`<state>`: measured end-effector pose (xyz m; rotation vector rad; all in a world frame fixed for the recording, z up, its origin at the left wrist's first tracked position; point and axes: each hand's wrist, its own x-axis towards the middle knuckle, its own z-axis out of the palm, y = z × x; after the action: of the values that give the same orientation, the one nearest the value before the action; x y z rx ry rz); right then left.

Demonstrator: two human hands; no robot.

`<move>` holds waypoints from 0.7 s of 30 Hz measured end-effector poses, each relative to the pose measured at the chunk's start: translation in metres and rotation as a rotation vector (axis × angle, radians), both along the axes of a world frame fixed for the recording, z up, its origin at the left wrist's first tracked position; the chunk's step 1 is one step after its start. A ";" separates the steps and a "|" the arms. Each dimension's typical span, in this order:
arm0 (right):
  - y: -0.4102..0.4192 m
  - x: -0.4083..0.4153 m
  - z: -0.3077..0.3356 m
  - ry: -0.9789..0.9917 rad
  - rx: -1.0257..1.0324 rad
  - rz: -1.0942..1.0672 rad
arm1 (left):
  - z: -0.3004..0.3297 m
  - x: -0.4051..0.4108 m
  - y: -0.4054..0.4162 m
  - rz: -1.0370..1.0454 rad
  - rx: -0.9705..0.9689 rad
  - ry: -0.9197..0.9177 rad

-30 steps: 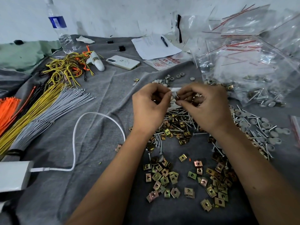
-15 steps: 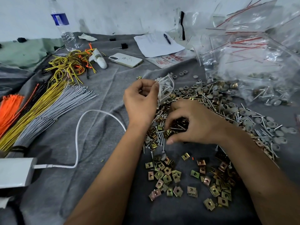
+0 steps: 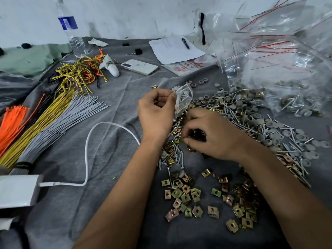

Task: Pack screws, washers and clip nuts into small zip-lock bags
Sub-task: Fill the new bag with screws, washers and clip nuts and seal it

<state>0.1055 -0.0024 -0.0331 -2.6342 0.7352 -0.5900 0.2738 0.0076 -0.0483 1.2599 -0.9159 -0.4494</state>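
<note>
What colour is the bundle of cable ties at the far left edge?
Bright orange cable ties, seen in the head view, beside the yellow wires.

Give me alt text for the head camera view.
Left hand pinches a small zip-lock bag while the right hand picks through a pile of screws, grey washers and clip nuts on grey cloth.

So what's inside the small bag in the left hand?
The small bag, pinched by the left hand, shows pale grey washers and several screws. Its lower end is hidden behind the right hand.
</note>
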 end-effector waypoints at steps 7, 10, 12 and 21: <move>-0.010 -0.007 0.004 -0.461 -0.215 -0.290 | 0.004 -0.007 0.006 -0.157 0.026 -0.202; -0.013 -0.007 0.000 -0.403 -0.198 -0.336 | 0.003 -0.010 0.006 -0.173 0.044 -0.252; -0.014 -0.007 -0.002 -0.347 -0.191 -0.355 | 0.002 -0.010 0.005 -0.171 0.052 -0.237; -0.016 -0.006 -0.003 -0.395 -0.203 -0.389 | 0.003 -0.010 0.005 -0.154 0.076 -0.220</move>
<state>0.0995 -0.0187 -0.0362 -2.4345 1.1098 -1.3088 0.2639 0.0129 -0.0458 1.3308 -1.1973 -0.4768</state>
